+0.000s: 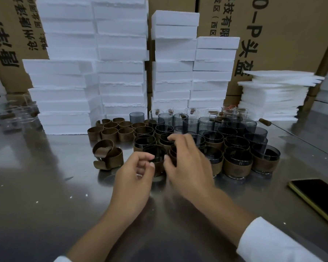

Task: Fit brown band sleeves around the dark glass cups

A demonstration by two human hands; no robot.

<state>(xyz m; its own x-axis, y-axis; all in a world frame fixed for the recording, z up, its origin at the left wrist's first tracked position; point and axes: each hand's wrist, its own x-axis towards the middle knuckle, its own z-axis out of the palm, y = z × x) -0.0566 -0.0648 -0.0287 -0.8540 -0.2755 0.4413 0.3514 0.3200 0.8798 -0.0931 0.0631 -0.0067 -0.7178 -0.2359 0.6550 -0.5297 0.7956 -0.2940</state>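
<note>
Both hands meet at one dark glass cup [156, 154] at the front of the cluster on the steel table [45, 186].

The left hand [134, 173] pinches the cup's left wall between thumb and forefinger. The right hand [189, 163] is blurred, with its thumb at the cup's right side; whether it grips cannot be told. Loose brown band sleeves [110, 133] stand to the left and sleeved cups [237, 163] to the right.

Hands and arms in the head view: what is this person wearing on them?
The left hand and right hand are bare: no gloves, rings or watch show. The left sleeve and right sleeve are white and end well above the wrists.
</note>
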